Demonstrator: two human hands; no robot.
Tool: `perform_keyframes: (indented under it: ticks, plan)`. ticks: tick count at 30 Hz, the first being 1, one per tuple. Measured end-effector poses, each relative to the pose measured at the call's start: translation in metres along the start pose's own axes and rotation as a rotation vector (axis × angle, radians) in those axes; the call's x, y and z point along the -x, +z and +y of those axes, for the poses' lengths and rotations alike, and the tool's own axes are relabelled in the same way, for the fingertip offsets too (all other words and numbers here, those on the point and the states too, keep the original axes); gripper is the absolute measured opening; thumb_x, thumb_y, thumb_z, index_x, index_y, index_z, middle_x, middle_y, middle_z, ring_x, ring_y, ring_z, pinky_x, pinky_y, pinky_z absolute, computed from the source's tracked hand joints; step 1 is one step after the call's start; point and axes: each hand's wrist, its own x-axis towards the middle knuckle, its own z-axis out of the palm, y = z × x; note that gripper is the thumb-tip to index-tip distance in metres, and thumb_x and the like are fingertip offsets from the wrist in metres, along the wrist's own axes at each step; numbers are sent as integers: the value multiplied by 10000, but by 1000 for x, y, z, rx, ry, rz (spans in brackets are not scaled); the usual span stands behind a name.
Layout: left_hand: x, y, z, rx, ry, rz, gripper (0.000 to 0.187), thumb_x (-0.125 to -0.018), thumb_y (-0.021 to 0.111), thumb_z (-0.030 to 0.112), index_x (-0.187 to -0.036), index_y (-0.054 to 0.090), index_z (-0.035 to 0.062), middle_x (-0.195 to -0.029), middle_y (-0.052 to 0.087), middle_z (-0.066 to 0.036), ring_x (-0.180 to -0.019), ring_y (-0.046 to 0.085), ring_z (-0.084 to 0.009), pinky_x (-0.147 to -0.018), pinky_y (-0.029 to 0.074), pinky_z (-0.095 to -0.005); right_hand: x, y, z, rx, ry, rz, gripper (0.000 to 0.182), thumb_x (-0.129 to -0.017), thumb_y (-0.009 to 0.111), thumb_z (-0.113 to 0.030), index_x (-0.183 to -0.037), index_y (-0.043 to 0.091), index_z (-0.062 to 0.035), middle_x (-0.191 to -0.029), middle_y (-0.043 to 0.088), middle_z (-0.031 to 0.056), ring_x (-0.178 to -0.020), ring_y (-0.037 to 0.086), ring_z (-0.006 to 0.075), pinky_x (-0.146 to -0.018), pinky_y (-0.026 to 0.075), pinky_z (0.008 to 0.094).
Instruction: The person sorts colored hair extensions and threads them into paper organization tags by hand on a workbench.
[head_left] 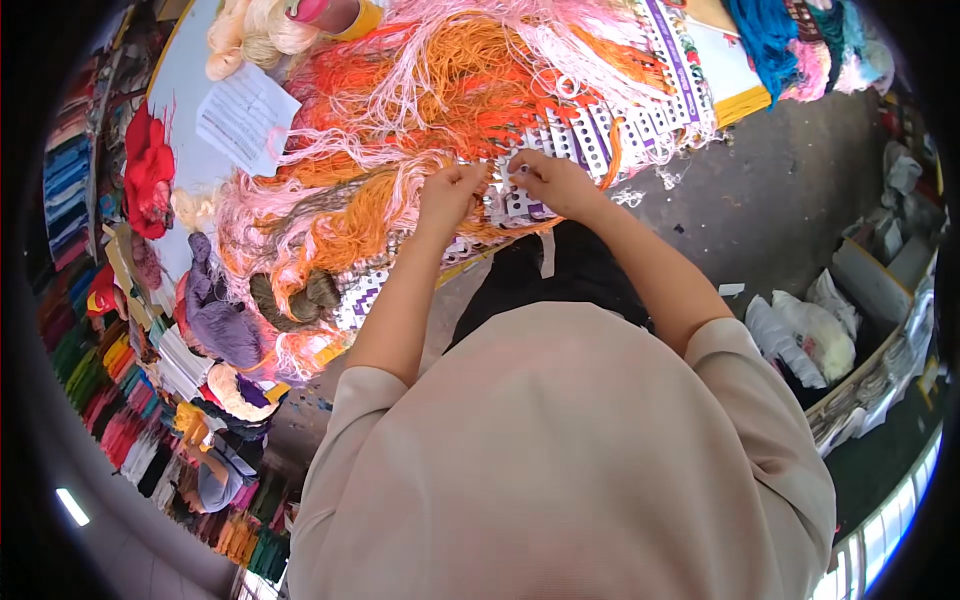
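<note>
My left hand is closed, thumb and fingers pinched together at the near edge of the table; what they pinch is too small to make out. Close to its right, my right hand has its fingers bent into a pinch over a white punched card, and its fingertips hide whatever is between them. Several similar white cards with holes lie in an overlapping row beside both hands. Orange embroidery thread and pale pink thread run from the cards across the table in loose tangled bundles.
A printed sheet lies at the table's left. Purple yarn, red yarn and blue yarn sit around the edges. White plastic bags stand on the right. Another person is at the lower left by thread shelves.
</note>
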Motion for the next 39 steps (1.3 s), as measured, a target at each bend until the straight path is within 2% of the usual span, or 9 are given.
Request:
perform_keyframes:
  ticks: [4, 11, 19, 23, 25, 27, 31, 34, 39]
  plan:
    - [0, 5, -7, -258, 171, 20, 250, -877, 725, 236, -826, 709, -8, -720, 616, 9, -635, 538, -68, -589, 418, -245, -1, 3, 3, 9, 15, 16, 250, -940, 583, -371, -1119, 612, -198, -836, 696, 85, -804, 684, 259, -719, 507, 399]
    - [39, 19, 37, 294, -159, -344, 252, -920, 608, 135, -1142, 658, 26, -805, 679, -30, -428, 388, -39, -372, 237, -196, -11, 14, 23, -176, -25, 37, 290, -872, 655, -308, -1090, 669, -117, -811, 699, 106, -729, 685, 222, -670, 516, 357]
    - [-2, 25, 18, -621, 305, -407, 131, -877, 599, 115, -847, 669, 9, -719, 683, -72, -531, 551, -100, -445, 422, -301, 1, -6, 0, -303, 75, -100, 408, -851, 739, -339, -1148, 699, -62, -779, 693, 75, -681, 634, 141, -635, 508, 305]
    - [10, -6, 11, -746, 847, 85, 188, -889, 646, 225, -895, 706, 48, -709, 637, -118, -576, 584, -210, -563, 462, -341, 7, 3, -6, 7, 21, -21, 431, -861, 683, -447, -1176, 641, -157, -817, 698, 105, -776, 685, 234, -696, 526, 382]
    - [45, -34, 41, 378, -225, -303, 258, -942, 617, 246, -1084, 657, 34, -694, 578, -25, -492, 465, -97, -462, 379, -253, 7, 0, -18, 185, 51, -20, 413, -870, 636, -488, -1154, 550, -200, -910, 714, 121, -880, 689, 327, -753, 522, 449]
    - [70, -72, 53, 599, -201, -519, 314, -971, 588, 218, -1211, 575, 16, -722, 523, 40, -487, 376, -13, -415, 277, -173, 4, 4, -18, 226, 76, 8, 429, -863, 645, -501, -1159, 553, -204, -885, 710, 110, -869, 691, 316, -743, 523, 446]
    - [125, -160, 70, 749, -25, -251, 256, -973, 508, 96, -1199, 581, 2, -750, 530, 25, -513, 404, -20, -440, 283, -149, 6, 4, -25, 259, 119, 10, 438, -852, 657, -509, -1152, 551, -208, -889, 707, 113, -884, 688, 319, -756, 525, 456]
    - [154, -236, 78, 935, 139, 334, 231, -978, 515, 105, -1181, 591, 24, -779, 530, 22, -583, 443, -26, -454, 309, -146, 5, 5, -25, 262, 96, 7, 423, -855, 666, -474, -1155, 541, -204, -923, 705, 118, -900, 682, 330, -756, 522, 465]
    - [184, -364, 47, 490, 400, 737, 255, -995, 580, 265, -1137, 601, 54, -719, 485, 30, -535, 404, -42, -396, 292, -165, 9, 11, -20, 283, 77, 9, 443, -866, 677, -429, -1203, 503, -200, -835, 671, 82, -814, 679, 298, -690, 508, 440]
